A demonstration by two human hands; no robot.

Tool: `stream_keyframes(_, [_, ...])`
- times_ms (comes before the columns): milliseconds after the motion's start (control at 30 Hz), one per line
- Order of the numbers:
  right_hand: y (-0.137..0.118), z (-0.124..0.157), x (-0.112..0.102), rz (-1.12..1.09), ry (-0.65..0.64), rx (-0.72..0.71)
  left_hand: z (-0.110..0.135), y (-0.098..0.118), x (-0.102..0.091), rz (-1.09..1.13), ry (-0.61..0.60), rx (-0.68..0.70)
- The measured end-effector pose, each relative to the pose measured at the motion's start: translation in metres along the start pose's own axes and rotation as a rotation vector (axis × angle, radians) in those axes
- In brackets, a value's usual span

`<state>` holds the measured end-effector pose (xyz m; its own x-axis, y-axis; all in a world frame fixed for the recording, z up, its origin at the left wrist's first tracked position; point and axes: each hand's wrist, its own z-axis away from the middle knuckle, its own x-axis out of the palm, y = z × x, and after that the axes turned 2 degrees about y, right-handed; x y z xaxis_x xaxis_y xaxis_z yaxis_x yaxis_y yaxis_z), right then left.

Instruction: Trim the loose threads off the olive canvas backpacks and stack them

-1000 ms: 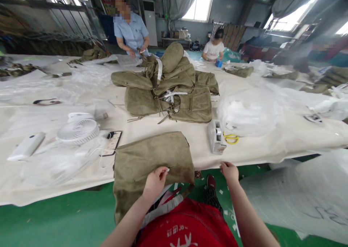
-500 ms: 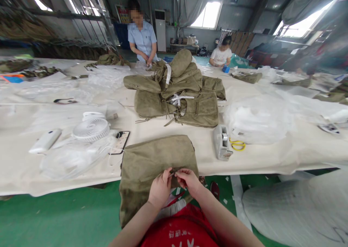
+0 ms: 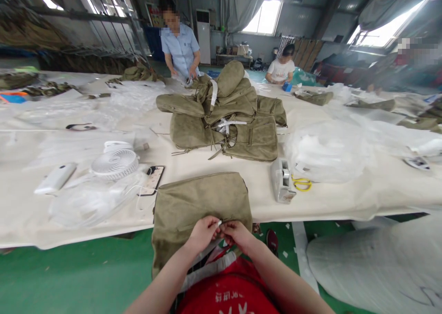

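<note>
An olive-green canvas bag (image 3: pixel 196 196) lies half on the table's front edge and hangs down toward my lap. Over its lower part, my left hand (image 3: pixel 204 232) is closed in a pinch, with a small white strip (image 3: pixel 219 223) showing at its fingertips. Close against it, my right hand (image 3: pixel 238 235) is closed too, thumb and fingers pressed together. What the right fingertips grip is hidden. A strap wrapped in white (image 3: pixel 226 262) runs below the hands, across my red apron (image 3: pixel 224 286).
Several olive bags are piled (image 3: pixel 221 111) beyond the bag. To the right stand a tape dispenser (image 3: pixel 283 185) and yellow-handled scissors (image 3: pixel 302 183). A white fan (image 3: pixel 115 163), phone (image 3: pixel 152 180) and plastic bags (image 3: pixel 86 206) lie left. Two co-workers (image 3: pixel 181 47) are across the table.
My left hand has shifted slightly left and turned, and the white strip now stands out at its fingertips. The right hand has moved slightly down. The co-worker in blue has moved their hands apart.
</note>
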<state>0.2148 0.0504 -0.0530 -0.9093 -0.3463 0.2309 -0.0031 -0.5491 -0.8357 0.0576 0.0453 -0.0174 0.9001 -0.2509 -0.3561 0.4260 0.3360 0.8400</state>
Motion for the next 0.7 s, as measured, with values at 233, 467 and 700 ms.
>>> stream_keyframes(233, [-0.011,-0.006,0.009,0.008,-0.021,-0.042,0.01,-0.003,0.009,0.189,0.129,-0.044])
stream_keyframes(467, [-0.008,-0.021,0.015,0.095,0.136,0.009,0.019,-0.005,0.015,0.063,0.297,0.057])
stream_keyframes(700, [-0.006,-0.011,0.016,-0.187,0.117,-0.016,0.02,-0.01,0.014,-0.124,0.368,0.166])
